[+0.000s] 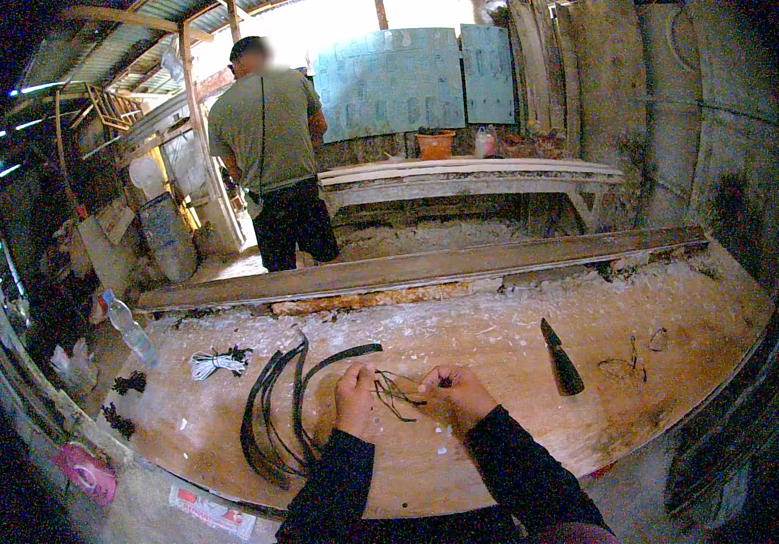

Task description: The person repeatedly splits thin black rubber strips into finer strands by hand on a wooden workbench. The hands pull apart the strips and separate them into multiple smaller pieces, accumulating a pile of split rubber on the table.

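Note:
My left hand [354,396] is closed in a pinch over the table, and my right hand [459,392] pinches from the other side. Thin dark cords [393,395] run between the two hands, with several loose ends spread out. Beside my left wrist, long black flat strips [267,412] lie in curves, one reaching up to my left hand. To the right of my hands lies a dark tapered object [562,361], perhaps a knife in a sheath. A few thin loose cords [625,369] are farther right.
The wooden tabletop [507,453] holds a white-and-black cord bundle [217,364], dark bundles [129,383], a plastic bottle [131,331] and a plastic bag [74,367] at left. A raised plank [425,269] lines its far edge. Beyond stand a person [267,136] and a bench [462,186].

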Action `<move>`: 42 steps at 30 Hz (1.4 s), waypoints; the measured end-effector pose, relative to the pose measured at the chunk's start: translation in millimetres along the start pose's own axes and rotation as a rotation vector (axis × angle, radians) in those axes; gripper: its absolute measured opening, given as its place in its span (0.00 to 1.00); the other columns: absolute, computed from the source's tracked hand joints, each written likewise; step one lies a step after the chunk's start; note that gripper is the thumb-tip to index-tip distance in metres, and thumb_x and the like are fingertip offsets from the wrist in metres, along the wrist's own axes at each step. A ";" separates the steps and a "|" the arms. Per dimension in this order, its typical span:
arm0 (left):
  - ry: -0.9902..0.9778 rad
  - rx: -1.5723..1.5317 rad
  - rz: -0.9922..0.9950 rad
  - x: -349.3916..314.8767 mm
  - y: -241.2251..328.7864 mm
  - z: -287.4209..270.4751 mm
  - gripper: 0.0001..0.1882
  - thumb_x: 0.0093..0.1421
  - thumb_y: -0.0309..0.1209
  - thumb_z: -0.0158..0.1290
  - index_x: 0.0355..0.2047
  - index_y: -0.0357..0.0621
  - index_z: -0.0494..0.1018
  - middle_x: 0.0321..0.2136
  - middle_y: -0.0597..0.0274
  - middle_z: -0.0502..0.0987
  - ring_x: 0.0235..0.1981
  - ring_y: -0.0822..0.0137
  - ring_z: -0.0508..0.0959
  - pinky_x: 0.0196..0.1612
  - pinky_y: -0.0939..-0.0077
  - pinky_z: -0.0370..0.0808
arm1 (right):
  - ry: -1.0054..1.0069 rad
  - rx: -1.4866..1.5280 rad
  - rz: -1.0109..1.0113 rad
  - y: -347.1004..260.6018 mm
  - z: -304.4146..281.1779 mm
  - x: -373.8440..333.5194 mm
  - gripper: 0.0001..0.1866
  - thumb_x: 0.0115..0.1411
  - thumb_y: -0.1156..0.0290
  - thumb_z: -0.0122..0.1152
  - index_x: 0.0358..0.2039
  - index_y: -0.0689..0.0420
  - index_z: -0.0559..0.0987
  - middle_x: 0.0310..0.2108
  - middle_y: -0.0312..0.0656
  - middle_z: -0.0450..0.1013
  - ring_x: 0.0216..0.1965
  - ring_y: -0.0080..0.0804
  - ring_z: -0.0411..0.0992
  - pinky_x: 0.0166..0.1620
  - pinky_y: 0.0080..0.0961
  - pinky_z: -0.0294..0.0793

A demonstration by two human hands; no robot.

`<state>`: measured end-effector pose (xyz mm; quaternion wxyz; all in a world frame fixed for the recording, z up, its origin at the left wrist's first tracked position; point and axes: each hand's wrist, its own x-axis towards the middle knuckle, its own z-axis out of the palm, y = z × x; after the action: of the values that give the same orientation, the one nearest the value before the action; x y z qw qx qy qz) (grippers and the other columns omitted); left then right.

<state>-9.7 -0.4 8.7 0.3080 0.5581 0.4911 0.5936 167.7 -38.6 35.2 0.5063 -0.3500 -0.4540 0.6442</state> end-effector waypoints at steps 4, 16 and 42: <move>-0.108 -0.190 -0.190 -0.9 8.1 -5.1 0.13 0.55 0.36 0.44 0.17 0.44 0.65 0.10 0.71 0.61 0.08 0.80 0.59 0.09 0.85 0.55 | 0.015 -0.110 0.030 0.7 -1.0 3.5 0.03 0.44 0.77 0.57 0.18 0.59 0.71 0.19 0.34 0.68 0.22 0.22 0.66 0.27 0.19 0.66; -0.215 -0.688 -0.687 -6.8 20.0 -6.3 0.12 0.53 0.39 0.47 0.17 0.50 0.61 0.13 0.73 0.61 0.16 0.77 0.62 0.17 0.86 0.57 | 0.166 -0.469 -0.509 2.3 -20.2 13.9 0.05 0.44 0.77 0.59 0.17 0.58 0.71 0.19 0.33 0.67 0.23 0.20 0.64 0.29 0.17 0.63; -0.132 0.046 -0.216 0.7 54.1 -33.3 0.15 0.45 0.42 0.55 0.25 0.41 0.72 0.14 0.73 0.64 0.14 0.81 0.61 0.17 0.87 0.56 | 0.178 -0.259 -0.110 29.2 -24.8 26.0 0.06 0.47 0.72 0.58 0.20 0.59 0.71 0.20 0.32 0.68 0.23 0.19 0.66 0.29 0.17 0.66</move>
<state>-32.1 -25.4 62.6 0.3891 0.5468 0.5405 0.5074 174.2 -9.9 -0.5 0.5298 -0.4427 -0.5051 0.5179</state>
